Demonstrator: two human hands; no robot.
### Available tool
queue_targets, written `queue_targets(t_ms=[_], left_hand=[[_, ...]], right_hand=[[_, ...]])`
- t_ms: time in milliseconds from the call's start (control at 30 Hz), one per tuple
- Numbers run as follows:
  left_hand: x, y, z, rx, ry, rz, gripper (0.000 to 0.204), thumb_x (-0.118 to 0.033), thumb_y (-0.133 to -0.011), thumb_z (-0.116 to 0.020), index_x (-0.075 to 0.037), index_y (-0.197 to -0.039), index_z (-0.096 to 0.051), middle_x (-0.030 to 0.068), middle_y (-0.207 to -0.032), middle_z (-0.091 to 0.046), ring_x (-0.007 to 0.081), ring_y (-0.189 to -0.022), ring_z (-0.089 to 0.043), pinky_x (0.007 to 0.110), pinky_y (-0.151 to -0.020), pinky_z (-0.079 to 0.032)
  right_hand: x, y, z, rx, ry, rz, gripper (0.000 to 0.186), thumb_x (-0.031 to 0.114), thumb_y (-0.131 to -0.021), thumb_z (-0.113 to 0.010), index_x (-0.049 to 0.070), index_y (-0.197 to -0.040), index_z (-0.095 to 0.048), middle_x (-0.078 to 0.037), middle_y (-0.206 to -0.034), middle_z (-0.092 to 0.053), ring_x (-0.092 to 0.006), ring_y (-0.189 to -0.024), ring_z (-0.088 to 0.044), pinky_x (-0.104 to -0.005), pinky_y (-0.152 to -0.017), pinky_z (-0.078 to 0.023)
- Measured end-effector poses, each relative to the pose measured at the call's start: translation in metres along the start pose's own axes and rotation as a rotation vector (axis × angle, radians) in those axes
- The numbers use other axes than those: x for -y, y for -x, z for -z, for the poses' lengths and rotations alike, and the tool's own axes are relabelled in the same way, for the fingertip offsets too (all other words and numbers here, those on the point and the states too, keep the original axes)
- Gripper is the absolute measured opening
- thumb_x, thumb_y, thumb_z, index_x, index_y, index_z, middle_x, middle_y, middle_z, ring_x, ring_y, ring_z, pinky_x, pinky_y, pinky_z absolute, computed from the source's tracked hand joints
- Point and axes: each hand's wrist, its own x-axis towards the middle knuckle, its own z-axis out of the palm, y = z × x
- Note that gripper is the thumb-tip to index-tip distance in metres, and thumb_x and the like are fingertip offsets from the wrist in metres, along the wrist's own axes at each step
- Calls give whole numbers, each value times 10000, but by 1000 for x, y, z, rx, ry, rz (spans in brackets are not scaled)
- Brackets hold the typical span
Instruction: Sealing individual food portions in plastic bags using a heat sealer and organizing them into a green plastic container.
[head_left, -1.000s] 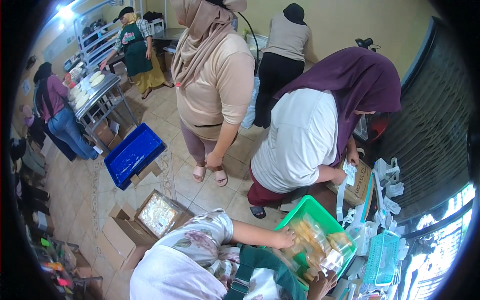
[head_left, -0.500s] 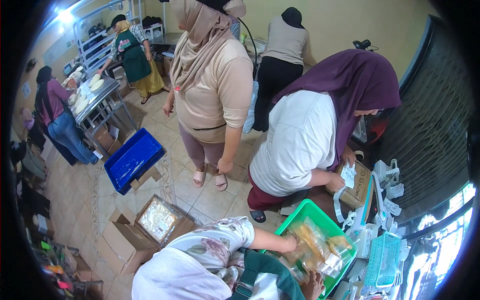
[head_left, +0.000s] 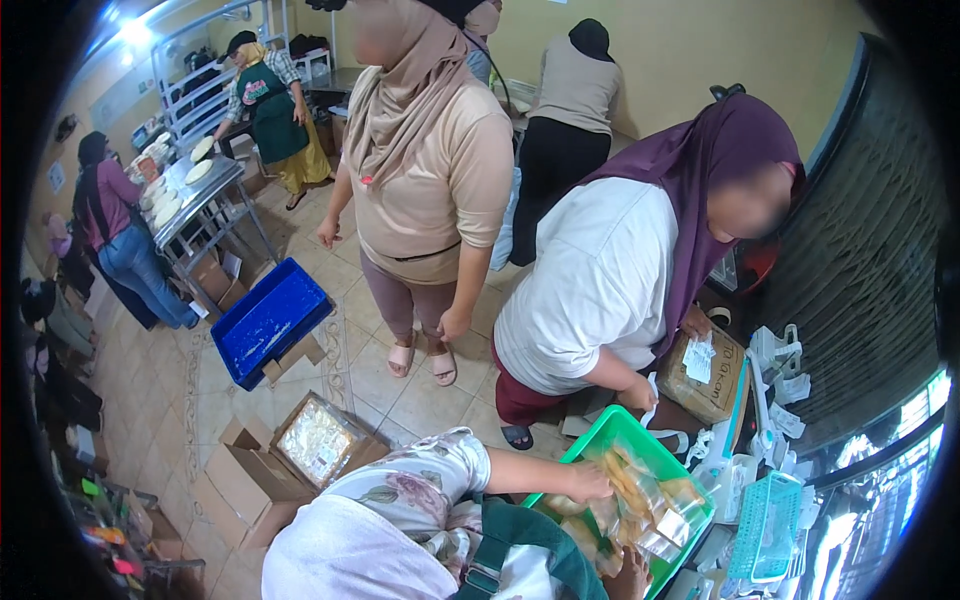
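Neither my left hand nor my right hand shows. Directly below me a co-worker in a floral sleeve [head_left: 415, 490] and green apron leans over a green plastic crate [head_left: 612, 420]. That person's bare hand [head_left: 590, 483] rests on clear packs of golden-brown food [head_left: 635, 485] inside it. Another hand [head_left: 628, 575] touches the packs at the crate's near side; its arm is hidden by the apron. Behind the crate, a co-worker in a purple headscarf [head_left: 690, 160] has one hand on a taped cardboard box [head_left: 715, 395] bearing a white label [head_left: 699, 358], and a white strip [head_left: 652, 395] in the other hand.
Cardboard boxes [head_left: 250, 490] stand on the tiled floor, with a blue tray [head_left: 265, 325] beyond. A person in beige [head_left: 430, 190] stands in the middle. At right lie a turquoise basket [head_left: 765, 525] and white plastic items. Others work at a metal table [head_left: 215, 180] far left.
The purple-scarfed co-worker's hand has drawn back from the box with the strip, leaving the label on the box. The floral-sleeved arm has shifted slightly up over the packs.
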Motion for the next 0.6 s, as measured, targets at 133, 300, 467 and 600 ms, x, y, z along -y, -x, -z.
queue_targets(t_ms=[133, 300, 467, 600], left_hand=[[-14, 8, 22, 77, 110, 107, 146, -143, -695, -573, -54, -810, -560, 160, -737, -599, 321, -747, -607, 424, -673, -479], [-3, 13, -11, -308, 330, 72, 257, -151, -652, -602, -59, -889, -563, 131, -759, -593, 310, -768, -604, 475, -755, -464], [-2, 8, -18, -353, 304, 65, 268, -163, -662, -598, -69, -911, -567, 127, -804, -596, 303, -821, -595, 516, -805, -418], [0, 8, -22, -385, 280, 77, 276, -172, -670, -595, -77, -929, -569, 124, -839, -598, 297, -863, -587, 548, -845, -381]], right_hand=[[38, -8, 69, -122, -282, 430, 478, 202, -734, -566, 83, -1183, -453, -152, -1157, -479, -348, -1077, -451, -445, -889, -363], [159, -2, 169, -320, -347, 1049, 456, 9, -738, -505, 23, -1193, -474, -165, -870, -602, -317, -804, -576, -390, -726, -434], [234, 14, 219, -202, -350, 1322, 476, 8, -758, -503, 13, -1228, -430, -132, -833, -585, -280, -762, -572, -375, -696, -425], [222, 0, 205, -195, -300, 1309, 493, 12, -734, -500, 20, -1220, -423, -148, -896, -581, -302, -803, -563, -385, -727, -422]])
